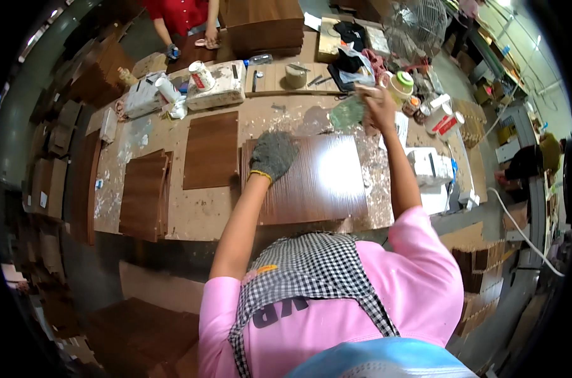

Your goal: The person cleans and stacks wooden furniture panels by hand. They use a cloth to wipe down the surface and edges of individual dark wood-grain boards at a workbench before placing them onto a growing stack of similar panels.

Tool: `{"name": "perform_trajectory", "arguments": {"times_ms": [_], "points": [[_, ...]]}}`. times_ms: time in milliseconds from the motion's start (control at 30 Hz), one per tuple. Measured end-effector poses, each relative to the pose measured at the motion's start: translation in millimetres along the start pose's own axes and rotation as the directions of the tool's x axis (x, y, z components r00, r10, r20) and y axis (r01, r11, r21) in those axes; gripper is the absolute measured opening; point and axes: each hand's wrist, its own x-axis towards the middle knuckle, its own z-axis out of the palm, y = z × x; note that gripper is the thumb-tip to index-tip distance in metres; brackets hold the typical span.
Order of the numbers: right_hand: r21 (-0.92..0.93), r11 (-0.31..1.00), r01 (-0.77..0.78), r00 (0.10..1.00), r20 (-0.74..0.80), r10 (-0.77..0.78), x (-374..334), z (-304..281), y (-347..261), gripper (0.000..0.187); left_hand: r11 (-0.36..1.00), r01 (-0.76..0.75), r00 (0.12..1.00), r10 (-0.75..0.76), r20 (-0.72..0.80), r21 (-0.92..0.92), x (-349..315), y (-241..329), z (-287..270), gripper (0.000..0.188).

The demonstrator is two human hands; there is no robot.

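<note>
My left hand (273, 155), in a grey knit glove with a yellow cuff, lies flat on the upper left part of a brown wood-grain panel (317, 195). Light glares off the panel's right half. My bare right hand (379, 110) is raised beyond the panel's far right corner, with its fingers curled. Something pale shows at those fingers, too blurred to name. Close to it stands a clear jar with a green lid (402, 82). A greenish patch (347, 113) marks the worktable (197, 211) to its left.
More brown panels (211, 150) lie to the left, some stacked (142, 195) at the near edge. White cups (201, 75) stand on a paint-spotted block (216, 94). Small jars and white containers (438, 118) crowd the right. Across the table, a person in red (184, 14) works beside stacked panels (264, 28).
</note>
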Motion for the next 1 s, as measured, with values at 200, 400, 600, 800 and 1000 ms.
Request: {"name": "perform_trajectory", "arguments": {"times_ms": [200, 400, 600, 800, 1000], "points": [[0.906, -0.073, -0.417, 0.633, 0.347, 0.692, -25, -69, 26, 0.042, 0.999, -0.018, 0.996, 0.015, -0.087, -0.038, -1, -10, 21, 0.051], [0.954, -0.013, -0.299, 0.637, 0.21, 0.742, -50, -50, 73, 0.04, 0.997, -0.026, 0.996, 0.032, -0.087, 0.067, 1, -1, 12, 0.049], [0.038, 0.941, -0.337, 0.941, 0.051, 0.335, -18, -28, 22, 0.04, 0.955, -0.053, 0.847, -0.112, -0.521, -0.29, -33, -65, 38, 0.054], [-0.452, 0.892, 0.017, 0.926, 0.343, 0.156, -16, 1, 54, 0.04, 0.709, 0.287, 0.861, -0.486, -0.152, -0.644, -97, -71, 49, 0.092], [-0.159, 0.977, -0.141, 0.828, 0.523, 0.204, -30, -7, -82, 0.051, 0.647, 0.237, 0.902, -0.424, -0.083, -0.725, -117, -75, 69, 0.111]]}}
